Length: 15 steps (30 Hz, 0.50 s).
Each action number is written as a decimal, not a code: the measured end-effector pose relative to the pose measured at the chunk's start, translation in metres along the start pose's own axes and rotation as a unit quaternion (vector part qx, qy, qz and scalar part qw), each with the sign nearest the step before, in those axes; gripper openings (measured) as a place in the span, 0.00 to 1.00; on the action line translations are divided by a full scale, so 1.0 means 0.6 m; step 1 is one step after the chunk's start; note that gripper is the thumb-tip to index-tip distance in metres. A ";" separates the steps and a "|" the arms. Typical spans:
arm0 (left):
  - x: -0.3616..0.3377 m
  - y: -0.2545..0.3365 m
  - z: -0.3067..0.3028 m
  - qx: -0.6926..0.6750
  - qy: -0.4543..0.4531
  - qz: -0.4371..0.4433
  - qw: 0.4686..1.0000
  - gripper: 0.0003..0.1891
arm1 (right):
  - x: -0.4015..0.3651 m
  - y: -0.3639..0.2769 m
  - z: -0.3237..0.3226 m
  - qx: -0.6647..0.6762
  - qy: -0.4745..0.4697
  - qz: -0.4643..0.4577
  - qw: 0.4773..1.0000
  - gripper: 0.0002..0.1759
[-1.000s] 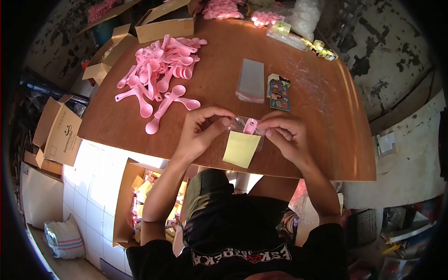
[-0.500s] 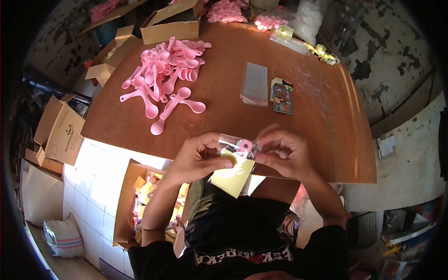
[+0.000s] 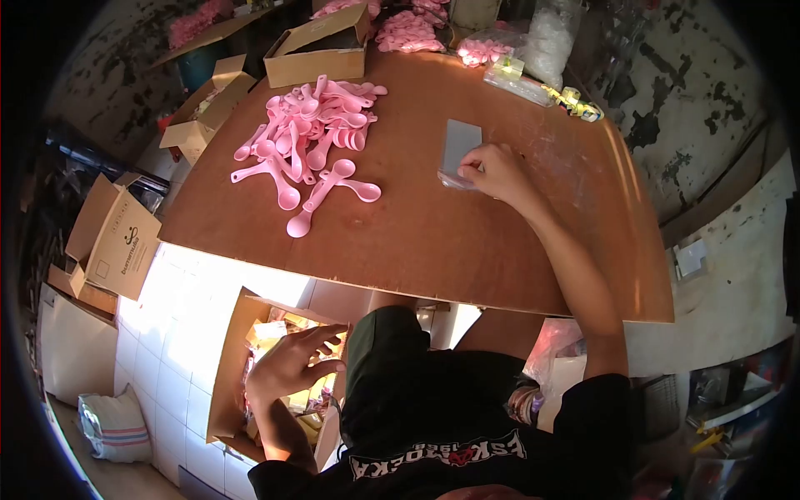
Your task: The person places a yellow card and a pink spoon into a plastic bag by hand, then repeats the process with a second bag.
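Observation:
My left hand point(image 3: 293, 365) is held over an open carton point(image 3: 223, 367) below the table edge, its fingers apart with nothing in them. Inside the carton lie many small packets with yellow cards point(image 3: 321, 385). On the table, my right hand point(image 3: 500, 171) reaches to a stack of clear plastic bags point(image 3: 461, 142). Its thumb and fingertips are pinched at the stack's right side, on a plastic bag. The printed cards beside the stack are mostly hidden behind this hand.
Pink measuring spoons point(image 3: 312, 125) lie heaped on the left of the brown table point(image 3: 400, 242). At the back stand an open cardboard box point(image 3: 317, 67), pink piles point(image 3: 408, 32) and a yellow-black roll of tape point(image 3: 583, 106). Another carton point(image 3: 125, 242) stands at far left.
The bagged pink spoon with its yellow card has left my hands. My left hand moved down-left over the carton, opening. My right hand moved up to the bag stack.

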<state>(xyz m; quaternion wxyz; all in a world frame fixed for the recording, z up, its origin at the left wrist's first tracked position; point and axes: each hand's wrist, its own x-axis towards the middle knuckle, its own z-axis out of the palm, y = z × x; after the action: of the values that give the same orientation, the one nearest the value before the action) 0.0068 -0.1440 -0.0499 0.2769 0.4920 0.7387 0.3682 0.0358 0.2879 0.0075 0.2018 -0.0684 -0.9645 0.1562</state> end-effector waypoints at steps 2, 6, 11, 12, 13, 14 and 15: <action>0.040 0.017 0.017 -0.054 -0.060 0.108 0.991 0.26 | 0.019 0.008 0.011 -0.037 -0.046 0.047 0.997 0.09; 0.091 0.063 0.031 -0.081 -0.102 0.216 0.968 0.23 | 0.026 0.035 0.027 -0.029 -0.077 0.079 0.994 0.09; 0.105 0.070 0.035 -0.109 -0.127 0.240 0.956 0.21 | 0.013 0.037 0.026 0.016 -0.034 0.084 0.996 0.07; 0.107 0.066 0.037 -0.108 -0.128 0.242 0.956 0.21 | 0.009 0.032 0.026 0.008 -0.047 0.074 0.996 0.07; 0.106 0.059 0.041 -0.110 -0.130 0.246 0.954 0.21 | 0.004 0.029 0.027 0.000 -0.061 0.065 0.996 0.07; 0.103 0.056 0.044 -0.113 -0.132 0.249 0.953 0.21 | 0.003 0.028 0.029 0.000 -0.061 0.067 0.996 0.07; 0.100 0.056 0.045 -0.114 -0.133 0.248 0.953 0.21 | 0.003 0.026 0.033 -0.031 -0.039 0.058 0.997 0.07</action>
<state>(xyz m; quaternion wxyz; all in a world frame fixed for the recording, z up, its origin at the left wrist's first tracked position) 0.0232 -0.0728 -0.0409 0.3270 0.6697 0.5025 0.4382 0.0268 0.2974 -0.0143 0.1527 -0.1246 -0.9702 0.1407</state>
